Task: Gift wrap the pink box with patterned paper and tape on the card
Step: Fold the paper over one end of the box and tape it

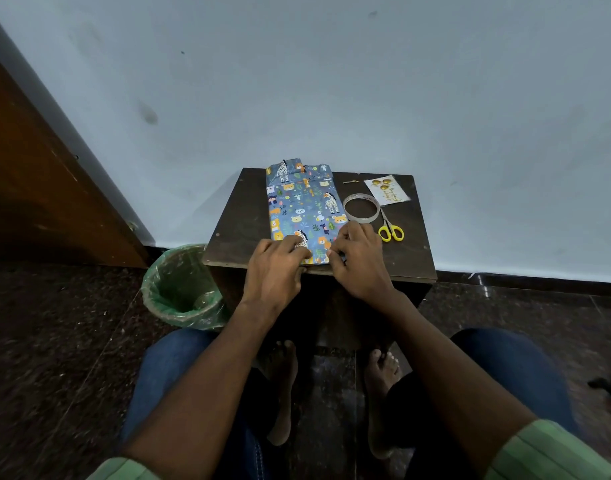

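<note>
bin (182, 285): green-lined, on the floor left of the table (411, 251).
left hand (274, 268): fingers curled, pinching the near end of the patterned paper (302, 206).
box: fully covered by the paper, mid-table.
right hand (357, 259): pinching the same end.
tape roll (361, 208), scissors (390, 230), card (387, 190): lying to the right.

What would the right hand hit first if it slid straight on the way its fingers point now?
The right hand points up-left over the wrapped box, so it would likely ride along the patterned paper; the tape roll sits just right of that line.
</note>
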